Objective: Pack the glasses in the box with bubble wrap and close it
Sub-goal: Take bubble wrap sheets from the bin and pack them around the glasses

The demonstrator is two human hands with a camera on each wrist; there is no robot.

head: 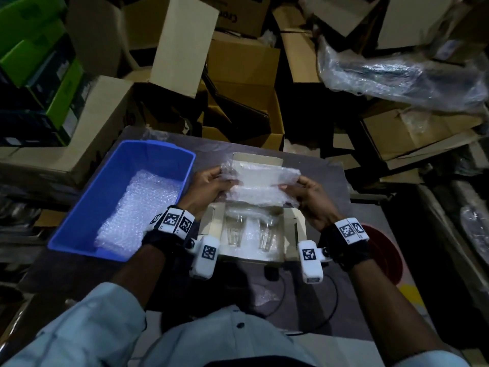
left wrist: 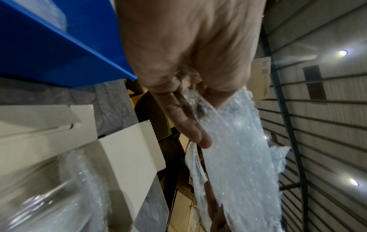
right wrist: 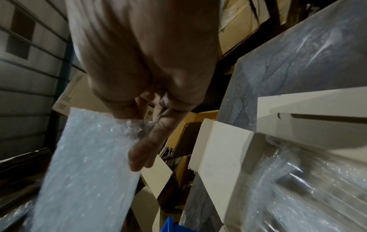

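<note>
Glasses (head: 248, 231) (two) lie in open box (head: 293, 229); both hands' fingers (head: 214, 173) pinch bubble wrap sheet (head: 260, 185) above.

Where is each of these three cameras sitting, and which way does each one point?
Head: worn on the head, looking down at the open box with two glasses on the table; both forearms, left hand and right hand show.
Left wrist: looks along the left hand to fingers pinching the bubble wrap sheet; blue bin beside.
Right wrist: looks along the right hand pinching the sheet's other end.
Shared: all three see the sheet and the box.
</note>
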